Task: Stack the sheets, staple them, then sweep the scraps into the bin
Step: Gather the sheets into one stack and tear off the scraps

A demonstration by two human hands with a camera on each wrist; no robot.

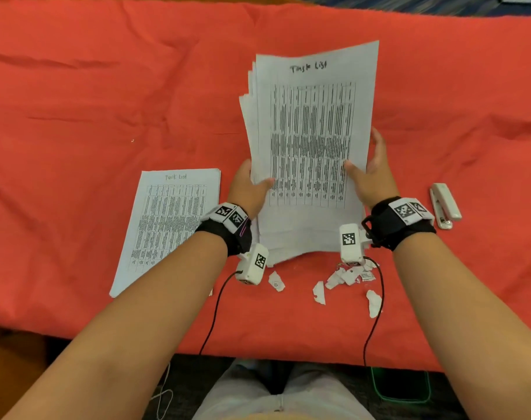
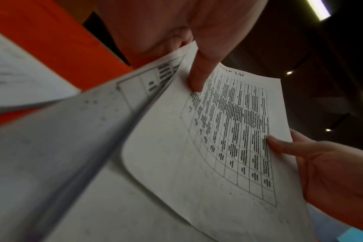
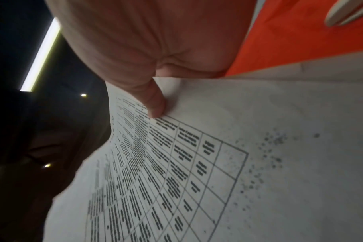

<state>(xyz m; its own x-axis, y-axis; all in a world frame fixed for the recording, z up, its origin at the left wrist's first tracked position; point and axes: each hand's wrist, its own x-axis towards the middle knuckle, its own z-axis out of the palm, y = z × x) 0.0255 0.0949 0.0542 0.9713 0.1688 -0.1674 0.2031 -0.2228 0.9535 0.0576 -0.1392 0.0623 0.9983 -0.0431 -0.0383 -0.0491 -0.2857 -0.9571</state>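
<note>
The stack of sheets stands tilted up over the red cloth, held at its side edges. Your left hand pinches the left edge, thumb on the front; your right hand grips the right edge likewise. Scraps lie just below, stapler to the right.

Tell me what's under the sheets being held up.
Under the held sheets, gripped by the left hand and right hand, more white sheets lie on the red cloth. Whatever lies beneath those is covered.
</note>
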